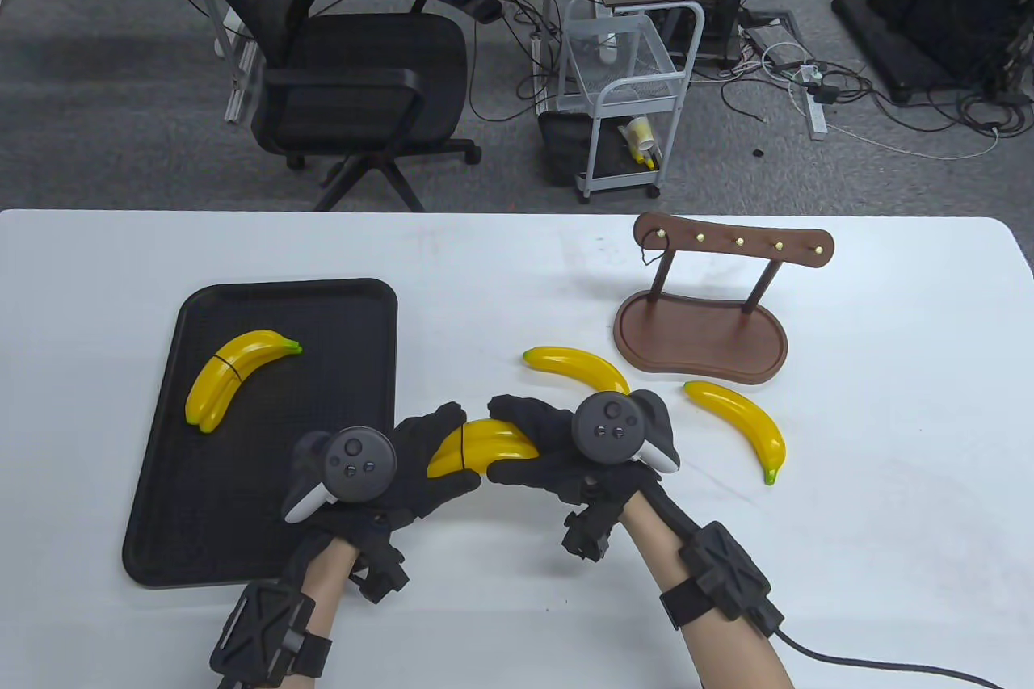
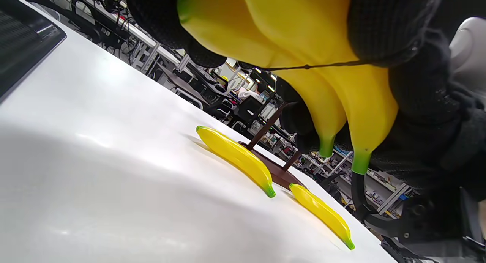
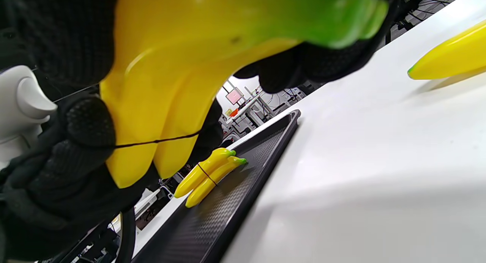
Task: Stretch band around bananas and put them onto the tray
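From above, the left hand [image 1: 404, 471] and right hand [image 1: 549, 443] both grip a pair of bananas [image 1: 483, 447] just right of the tray [image 1: 242, 527], where a banded pair [image 1: 230, 378] lies. The left wrist view shows a thin black band [image 2: 303, 66] around the held pair and two loose bananas [image 2: 237, 158] on the white surface [image 2: 95, 179]. The right wrist view shows that band [image 3: 159, 141] against the left hand's fingers.

Bright, even light from overhead is filling all three views. The white table [image 1: 848, 479] is glaring softly, washing out near the lower right of the table view. Short, faint shadows are lying under the loose bananas [image 1: 739, 418]. In both wrist views the held bananas [image 2: 303, 46] are sitting very close and slightly blurred, the horizon is tilting, and the background is going soft. Highlights are gleaming on the tray [image 1: 266, 479].
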`<state>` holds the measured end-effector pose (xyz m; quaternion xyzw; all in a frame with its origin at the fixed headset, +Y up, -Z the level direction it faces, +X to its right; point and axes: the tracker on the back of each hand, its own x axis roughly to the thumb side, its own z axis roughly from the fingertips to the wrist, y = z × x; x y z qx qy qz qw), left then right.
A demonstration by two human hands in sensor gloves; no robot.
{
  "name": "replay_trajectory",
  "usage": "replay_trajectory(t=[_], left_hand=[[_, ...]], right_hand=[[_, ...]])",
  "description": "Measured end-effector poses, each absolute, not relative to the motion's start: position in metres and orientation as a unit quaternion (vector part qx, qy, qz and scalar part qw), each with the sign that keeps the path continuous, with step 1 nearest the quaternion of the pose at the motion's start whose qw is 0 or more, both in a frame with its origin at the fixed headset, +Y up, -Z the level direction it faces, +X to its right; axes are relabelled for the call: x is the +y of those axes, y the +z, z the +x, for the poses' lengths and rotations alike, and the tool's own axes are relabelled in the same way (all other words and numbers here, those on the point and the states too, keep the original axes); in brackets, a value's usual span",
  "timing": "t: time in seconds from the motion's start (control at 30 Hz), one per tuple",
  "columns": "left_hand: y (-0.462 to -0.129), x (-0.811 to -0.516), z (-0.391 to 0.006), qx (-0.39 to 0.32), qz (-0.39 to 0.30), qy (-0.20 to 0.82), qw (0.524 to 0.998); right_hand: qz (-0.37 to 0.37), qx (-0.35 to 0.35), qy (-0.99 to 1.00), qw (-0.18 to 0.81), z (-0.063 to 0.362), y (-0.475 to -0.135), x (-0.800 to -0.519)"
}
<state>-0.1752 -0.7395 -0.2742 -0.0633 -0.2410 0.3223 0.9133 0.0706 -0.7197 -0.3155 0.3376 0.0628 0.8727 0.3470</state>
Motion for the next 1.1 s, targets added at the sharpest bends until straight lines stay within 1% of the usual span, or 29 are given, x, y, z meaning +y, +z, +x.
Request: replay_trajectory(t=[0.33, 0.47, 0.63, 0.93, 1.1], left_hand=[[-0.273, -0.74, -0.173, -0.248, -0.066, 0.325, 0.91], [-0.274, -0.74, -0.173, -0.245, -0.072, 0.329, 0.909], [-0.274, -0.739, -0.175, -0.24, -0.062, 0.312, 0.917], [-0.275, -0.737, -0.177, -0.227, -0.053, 0.313, 0.921], [-0.273, -0.735, -0.175, -0.222, -0.043, 0.304, 0.925]], right_hand=[[0.344, 0.071, 0.87, 0.347, 0.066, -0.313, -0.723], [0.346, 0.073, 0.876, 0.329, 0.066, -0.313, -0.723], [0.342, 0.079, 0.874, 0.337, 0.064, -0.313, -0.727], [0.351, 0.05, 0.885, 0.3, 0.056, -0.305, -0.721], [0.346, 0.006, 0.9, 0.265, 0.052, -0.3, -0.719]])
